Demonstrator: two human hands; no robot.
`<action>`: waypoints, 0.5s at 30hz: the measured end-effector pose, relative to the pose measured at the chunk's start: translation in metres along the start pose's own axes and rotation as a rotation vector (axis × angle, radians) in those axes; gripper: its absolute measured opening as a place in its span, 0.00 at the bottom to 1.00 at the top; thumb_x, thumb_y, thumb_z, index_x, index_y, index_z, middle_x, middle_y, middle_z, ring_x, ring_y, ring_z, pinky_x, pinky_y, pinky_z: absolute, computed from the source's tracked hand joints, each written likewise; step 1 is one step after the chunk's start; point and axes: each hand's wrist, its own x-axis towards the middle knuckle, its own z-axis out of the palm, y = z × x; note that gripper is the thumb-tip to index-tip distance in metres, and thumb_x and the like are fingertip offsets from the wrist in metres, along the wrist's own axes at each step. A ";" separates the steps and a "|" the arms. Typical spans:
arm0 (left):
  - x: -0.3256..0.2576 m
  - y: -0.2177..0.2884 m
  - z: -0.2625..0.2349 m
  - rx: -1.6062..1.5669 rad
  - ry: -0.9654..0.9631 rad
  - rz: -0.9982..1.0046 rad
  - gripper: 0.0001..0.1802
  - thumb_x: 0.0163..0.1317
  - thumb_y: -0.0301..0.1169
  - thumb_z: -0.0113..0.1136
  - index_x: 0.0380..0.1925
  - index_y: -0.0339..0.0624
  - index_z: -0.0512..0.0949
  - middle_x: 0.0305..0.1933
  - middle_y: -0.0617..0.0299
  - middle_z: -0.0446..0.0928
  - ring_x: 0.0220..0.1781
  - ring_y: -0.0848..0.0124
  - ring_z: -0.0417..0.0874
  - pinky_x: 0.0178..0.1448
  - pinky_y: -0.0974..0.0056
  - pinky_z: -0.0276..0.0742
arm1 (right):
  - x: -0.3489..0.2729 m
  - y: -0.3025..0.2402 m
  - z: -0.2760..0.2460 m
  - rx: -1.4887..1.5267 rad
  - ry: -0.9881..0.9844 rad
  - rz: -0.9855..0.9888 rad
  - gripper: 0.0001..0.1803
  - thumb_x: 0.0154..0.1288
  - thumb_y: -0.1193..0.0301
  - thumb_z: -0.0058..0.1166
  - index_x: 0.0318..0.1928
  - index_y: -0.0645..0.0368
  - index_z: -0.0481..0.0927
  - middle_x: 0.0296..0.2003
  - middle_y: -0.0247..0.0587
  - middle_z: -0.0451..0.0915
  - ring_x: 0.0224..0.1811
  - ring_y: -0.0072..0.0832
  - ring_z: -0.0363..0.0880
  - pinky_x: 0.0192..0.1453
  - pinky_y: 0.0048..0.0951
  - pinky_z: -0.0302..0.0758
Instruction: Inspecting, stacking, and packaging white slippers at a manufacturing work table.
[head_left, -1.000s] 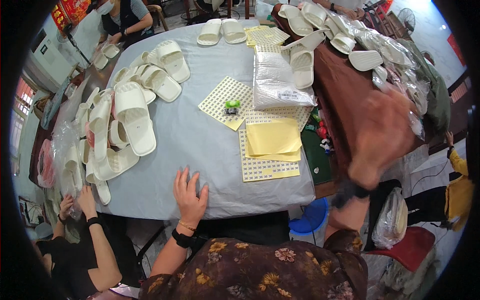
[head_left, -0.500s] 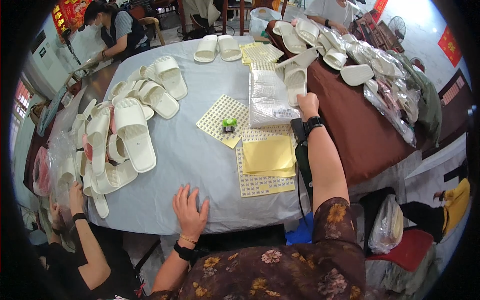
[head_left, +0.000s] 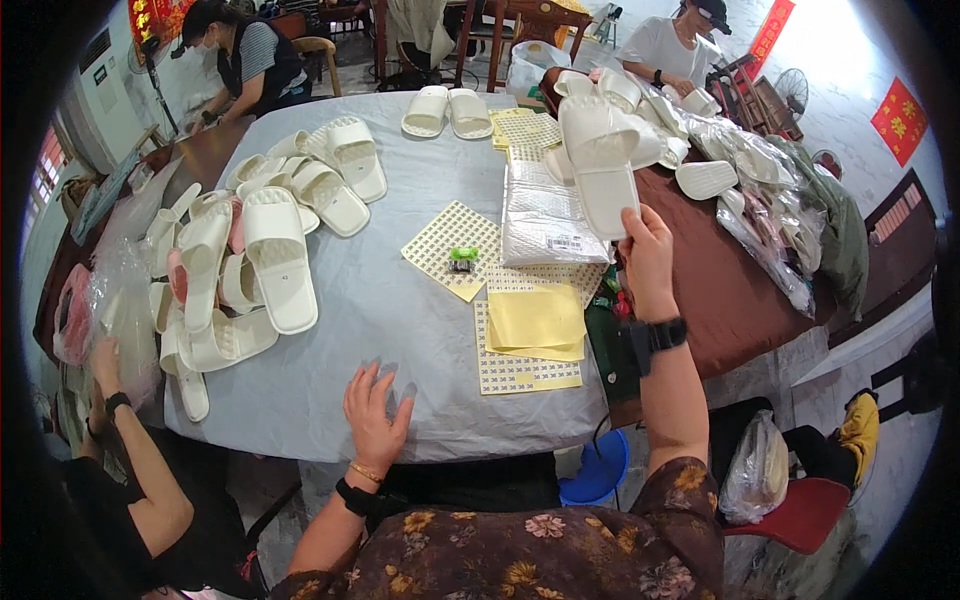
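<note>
My right hand (head_left: pixel 648 255) pinches a white slide slipper (head_left: pixel 607 200) by its heel end and holds it raised at the table's right side. Another white slipper part shows behind it, and I cannot tell whether that is held too. Under it lies a silver padded bag (head_left: pixel 530 215). My left hand (head_left: pixel 377 415) rests near the front edge, fingers spread, holding nothing. Between the hands are a printed sticker sheet (head_left: pixel 435 240) with a small green and black object (head_left: pixel 462 258) on it, and plain yellow sheets (head_left: pixel 535 318) over another sticker sheet (head_left: pixel 500 372).
Several white slippers (head_left: pixel 280 265) are heaped on the grey-covered table (head_left: pixel 390 300)'s left. A pair (head_left: pixel 428 108) stands at the far edge. Slippers and plastic bags (head_left: pixel 790 190) cover a brown-covered surface (head_left: pixel 700 300) at right. A co-worker's arm (head_left: pixel 150 480) is at lower left; others work farther off.
My right hand has lifted the slipper off the bag toward me and slightly right, turning it upward. My left hand stays almost in place. The co-worker's hands at lower left have shifted.
</note>
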 end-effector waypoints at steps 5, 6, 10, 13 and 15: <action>0.020 0.014 -0.045 -0.466 -0.039 -0.053 0.33 0.63 0.43 0.65 0.65 0.42 0.69 0.72 0.49 0.65 0.73 0.52 0.64 0.73 0.50 0.62 | -0.087 -0.058 0.031 0.155 -0.200 0.074 0.14 0.70 0.71 0.54 0.50 0.69 0.80 0.30 0.26 0.78 0.23 0.08 0.63 0.25 0.14 0.56; 0.027 0.022 -0.056 -0.464 -0.034 -0.069 0.33 0.63 0.43 0.65 0.65 0.42 0.69 0.72 0.49 0.65 0.73 0.52 0.64 0.73 0.50 0.62 | -0.105 -0.064 0.033 0.153 -0.261 0.097 0.14 0.70 0.73 0.52 0.51 0.69 0.79 0.31 0.27 0.79 0.23 0.08 0.63 0.25 0.13 0.55; 0.051 0.036 -0.088 -1.202 -0.067 -0.137 0.42 0.68 0.54 0.57 0.74 0.43 0.57 0.76 0.53 0.59 0.73 0.60 0.65 0.72 0.54 0.64 | -0.154 -0.057 0.028 0.112 -0.468 0.235 0.19 0.66 0.70 0.55 0.52 0.71 0.79 0.35 0.31 0.81 0.31 0.12 0.71 0.31 0.16 0.63; 0.048 0.035 -0.093 -1.457 -0.018 -0.168 0.40 0.73 0.56 0.47 0.74 0.40 0.57 0.75 0.53 0.62 0.71 0.63 0.68 0.71 0.57 0.67 | -0.174 -0.039 0.039 0.125 -0.578 0.523 0.20 0.66 0.67 0.58 0.53 0.70 0.79 0.38 0.33 0.82 0.36 0.16 0.77 0.37 0.17 0.70; 0.039 0.015 -0.083 -1.518 -0.194 -0.505 0.32 0.77 0.49 0.43 0.71 0.39 0.62 0.70 0.54 0.70 0.68 0.65 0.73 0.70 0.58 0.70 | -0.184 -0.015 0.048 0.143 -0.530 0.698 0.20 0.66 0.67 0.59 0.53 0.68 0.80 0.39 0.34 0.82 0.37 0.19 0.79 0.39 0.20 0.74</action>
